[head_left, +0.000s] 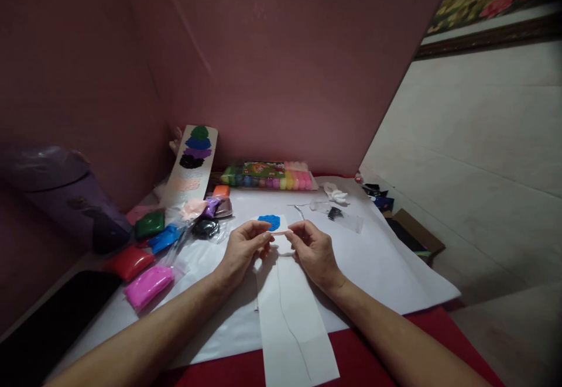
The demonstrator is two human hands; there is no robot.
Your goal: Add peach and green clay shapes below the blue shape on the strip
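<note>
Pinkish wall (281, 71); label (264, 169) illegible; left hand (243, 249), right hand (317, 252) pinch a seemingly pink strand (280, 233).

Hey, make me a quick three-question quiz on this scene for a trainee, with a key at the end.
1. What do the left hand and right hand hold stretched between their fingertips?
2. True or false: the blue patch is on the far end of the white card.
3. Which colour is topmost on the leaning card? A, black; B, green; C, purple.

Key:
1. A thin pink strip.
2. True.
3. B.
</note>
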